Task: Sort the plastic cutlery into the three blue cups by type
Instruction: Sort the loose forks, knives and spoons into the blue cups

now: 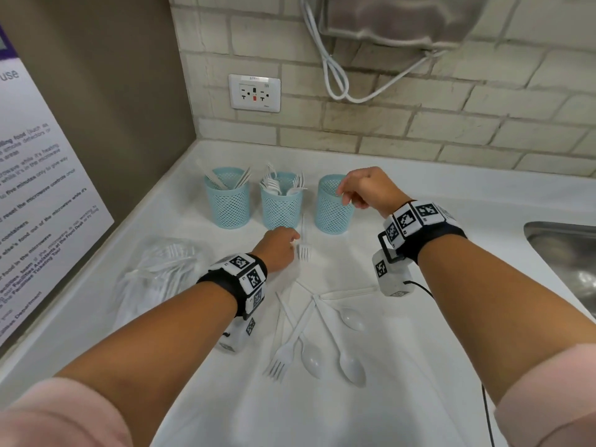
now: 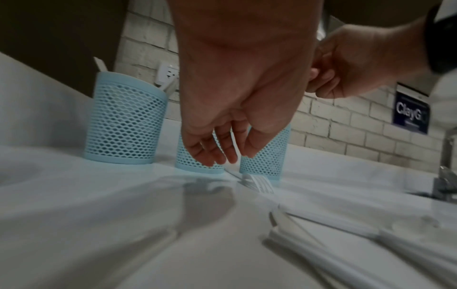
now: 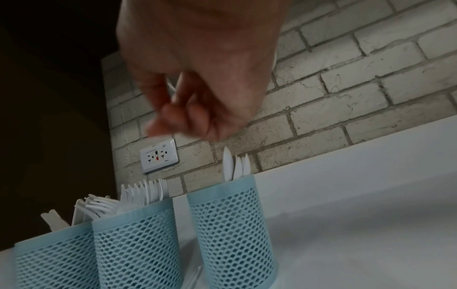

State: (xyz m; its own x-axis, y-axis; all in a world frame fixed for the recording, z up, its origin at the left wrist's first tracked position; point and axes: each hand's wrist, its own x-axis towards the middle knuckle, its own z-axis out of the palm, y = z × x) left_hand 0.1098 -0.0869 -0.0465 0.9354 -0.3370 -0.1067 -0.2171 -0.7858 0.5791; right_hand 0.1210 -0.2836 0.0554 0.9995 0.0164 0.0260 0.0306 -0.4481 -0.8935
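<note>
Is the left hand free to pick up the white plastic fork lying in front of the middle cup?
Probably yes. The left hand hovers right beside the white plastic fork, fingers relaxed and holding nothing. Nothing lies between them; the middle blue mesh cup stands just behind, clear of the fork's tines.

A shared kitchen or break room in a workplace or residence hall. A white worktop [image 1: 419, 366] runs into a corner beneath a pale brick-tile wall [image 1: 451, 130] with a socket [image 1: 254, 92]. A steel sink [image 1: 567, 256] is set into the worktop's right edge, with a tap [image 2: 445, 172] behind it. A printed notice [image 1: 35, 195] on the left wall gives microwave rules and mentions a facilities team.
</note>
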